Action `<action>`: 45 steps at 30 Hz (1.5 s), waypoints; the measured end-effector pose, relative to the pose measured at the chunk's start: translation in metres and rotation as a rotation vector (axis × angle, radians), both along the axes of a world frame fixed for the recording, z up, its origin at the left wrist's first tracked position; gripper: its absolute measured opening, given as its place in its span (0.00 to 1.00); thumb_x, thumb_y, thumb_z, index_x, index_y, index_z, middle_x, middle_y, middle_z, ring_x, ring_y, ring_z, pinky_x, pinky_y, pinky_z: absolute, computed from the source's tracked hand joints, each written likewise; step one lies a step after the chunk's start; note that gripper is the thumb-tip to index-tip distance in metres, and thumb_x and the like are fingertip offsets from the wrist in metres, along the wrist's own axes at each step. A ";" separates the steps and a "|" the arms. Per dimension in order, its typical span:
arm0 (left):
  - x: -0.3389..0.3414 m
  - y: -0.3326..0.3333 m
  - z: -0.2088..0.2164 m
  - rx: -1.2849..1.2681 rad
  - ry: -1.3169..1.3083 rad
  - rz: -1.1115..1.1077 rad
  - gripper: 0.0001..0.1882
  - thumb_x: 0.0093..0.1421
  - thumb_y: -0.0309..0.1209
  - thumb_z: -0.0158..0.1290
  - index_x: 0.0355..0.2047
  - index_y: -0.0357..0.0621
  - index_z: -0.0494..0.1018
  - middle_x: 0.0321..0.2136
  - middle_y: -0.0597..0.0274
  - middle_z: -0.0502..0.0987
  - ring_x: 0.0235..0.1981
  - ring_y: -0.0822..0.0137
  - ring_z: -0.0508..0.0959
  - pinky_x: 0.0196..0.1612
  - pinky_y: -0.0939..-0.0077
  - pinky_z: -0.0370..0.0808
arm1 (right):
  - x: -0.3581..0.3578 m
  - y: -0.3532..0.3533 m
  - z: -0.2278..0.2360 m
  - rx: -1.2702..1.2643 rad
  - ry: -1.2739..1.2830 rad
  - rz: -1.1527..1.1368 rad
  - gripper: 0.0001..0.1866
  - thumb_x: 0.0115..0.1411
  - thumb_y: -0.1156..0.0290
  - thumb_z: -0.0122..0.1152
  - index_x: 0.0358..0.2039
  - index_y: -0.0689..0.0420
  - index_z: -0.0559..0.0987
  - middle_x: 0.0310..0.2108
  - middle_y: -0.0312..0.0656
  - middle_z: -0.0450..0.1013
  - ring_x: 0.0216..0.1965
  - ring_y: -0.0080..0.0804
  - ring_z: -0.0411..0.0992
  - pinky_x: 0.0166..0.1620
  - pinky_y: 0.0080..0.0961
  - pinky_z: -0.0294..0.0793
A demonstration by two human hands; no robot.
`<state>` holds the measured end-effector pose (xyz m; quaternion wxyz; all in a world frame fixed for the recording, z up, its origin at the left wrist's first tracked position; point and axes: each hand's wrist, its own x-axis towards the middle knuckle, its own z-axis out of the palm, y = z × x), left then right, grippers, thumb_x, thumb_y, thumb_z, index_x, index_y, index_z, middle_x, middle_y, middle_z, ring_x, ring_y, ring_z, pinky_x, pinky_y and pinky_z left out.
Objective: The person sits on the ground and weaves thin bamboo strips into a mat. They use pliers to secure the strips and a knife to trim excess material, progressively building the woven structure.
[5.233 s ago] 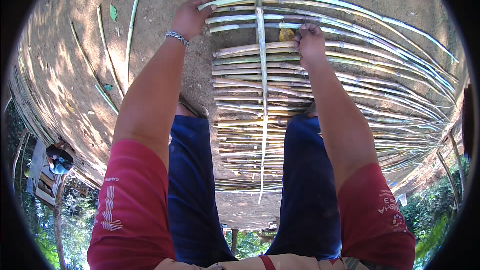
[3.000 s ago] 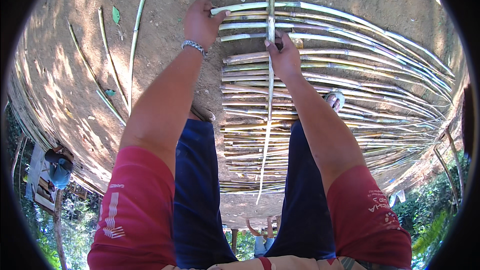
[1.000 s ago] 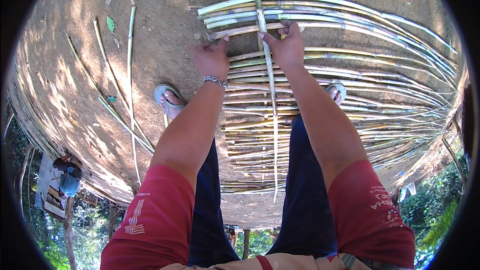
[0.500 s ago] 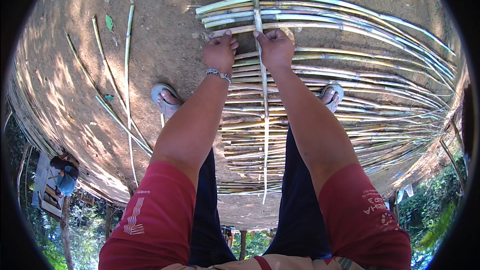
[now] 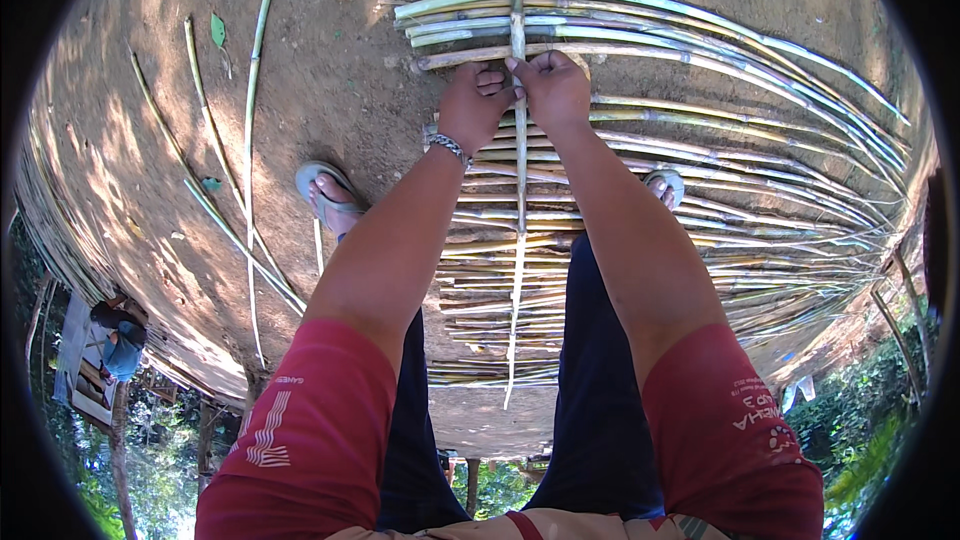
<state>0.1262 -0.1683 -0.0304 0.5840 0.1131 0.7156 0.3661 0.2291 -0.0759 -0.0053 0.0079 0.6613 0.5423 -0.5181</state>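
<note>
Long thin canes (image 5: 640,52) lie side by side on the ground, with one crosswise pole (image 5: 519,170) laid over them. My left hand (image 5: 474,105) is closed just left of the pole, its fingers curled and thumb tip against the pole's side. On the other side my right hand (image 5: 555,92) pinches thumb and finger together at the pole, beside the lowest cane of the upper group. Whatever thin thing the fingers may hold is too small to make out. A band circles my left wrist.
My sandalled feet stand on either side of the pole, the left foot (image 5: 330,192) on bare soil and the right foot (image 5: 663,188) among the canes. Several loose sticks (image 5: 252,120) lie at the left. A person (image 5: 122,340) is at the far left edge.
My left hand has moved right and slightly down, from beside the cane end to the pole. The right hand stays almost in place, at the pole.
</note>
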 end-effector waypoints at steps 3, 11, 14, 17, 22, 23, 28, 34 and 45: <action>-0.001 -0.002 -0.012 0.014 0.006 -0.014 0.32 0.56 0.24 0.66 0.55 0.23 0.63 0.50 0.44 0.75 0.50 0.62 0.78 0.50 0.74 0.78 | -0.001 -0.001 0.001 -0.010 0.002 0.010 0.19 0.57 0.55 0.72 0.27 0.59 0.79 0.18 0.39 0.78 0.22 0.29 0.78 0.31 0.30 0.77; 0.001 -0.001 -0.015 0.001 0.051 -0.009 0.37 0.53 0.29 0.69 0.56 0.22 0.62 0.48 0.44 0.77 0.48 0.61 0.81 0.48 0.72 0.80 | 0.034 -0.010 -0.008 0.270 0.022 0.224 0.16 0.70 0.60 0.53 0.46 0.62 0.76 0.34 0.46 0.79 0.33 0.38 0.78 0.41 0.34 0.75; 0.002 0.005 -0.004 -0.027 0.012 -0.002 0.36 0.56 0.22 0.65 0.58 0.21 0.58 0.51 0.42 0.75 0.51 0.59 0.79 0.51 0.72 0.79 | 0.054 -0.013 -0.002 0.164 0.022 0.203 0.15 0.72 0.66 0.47 0.51 0.61 0.72 0.41 0.55 0.78 0.41 0.55 0.77 0.46 0.44 0.75; 0.004 0.008 0.002 -0.003 -0.029 0.031 0.36 0.57 0.21 0.64 0.59 0.21 0.55 0.53 0.39 0.74 0.53 0.58 0.78 0.53 0.71 0.79 | 0.060 -0.005 0.011 0.054 -0.015 0.222 0.14 0.71 0.69 0.46 0.53 0.59 0.71 0.43 0.58 0.76 0.45 0.61 0.75 0.48 0.49 0.74; 0.007 0.007 0.000 0.061 -0.077 0.071 0.37 0.58 0.19 0.62 0.60 0.21 0.51 0.55 0.37 0.71 0.54 0.56 0.77 0.54 0.69 0.79 | 0.070 -0.003 0.000 0.402 0.021 0.469 0.14 0.72 0.72 0.46 0.55 0.54 0.74 0.34 0.53 0.75 0.34 0.52 0.76 0.43 0.39 0.74; 0.008 0.004 -0.004 0.081 -0.072 0.099 0.36 0.57 0.20 0.63 0.58 0.22 0.54 0.53 0.37 0.73 0.54 0.55 0.77 0.54 0.68 0.79 | 0.071 -0.003 -0.003 0.440 0.030 0.518 0.14 0.72 0.72 0.47 0.55 0.52 0.75 0.35 0.52 0.75 0.33 0.52 0.75 0.42 0.39 0.74; 0.009 0.000 -0.010 0.093 -0.040 0.111 0.32 0.55 0.20 0.65 0.54 0.23 0.58 0.51 0.39 0.74 0.53 0.55 0.77 0.52 0.67 0.79 | 0.073 0.010 -0.011 0.169 0.059 0.475 0.14 0.67 0.71 0.55 0.51 0.53 0.81 0.40 0.51 0.78 0.40 0.50 0.77 0.47 0.37 0.76; 0.009 0.001 -0.004 0.088 -0.011 0.096 0.33 0.54 0.21 0.65 0.53 0.22 0.58 0.50 0.39 0.75 0.52 0.55 0.78 0.51 0.66 0.80 | 0.058 0.031 -0.017 -0.124 0.019 0.291 0.13 0.64 0.65 0.64 0.46 0.55 0.83 0.32 0.43 0.81 0.31 0.29 0.77 0.39 0.27 0.74; 0.006 0.002 -0.001 0.062 -0.001 0.015 0.35 0.56 0.23 0.65 0.56 0.24 0.56 0.51 0.40 0.75 0.54 0.56 0.77 0.51 0.66 0.79 | 0.060 0.043 -0.035 -0.151 0.101 0.287 0.12 0.63 0.65 0.65 0.45 0.54 0.85 0.32 0.40 0.82 0.30 0.26 0.76 0.37 0.25 0.74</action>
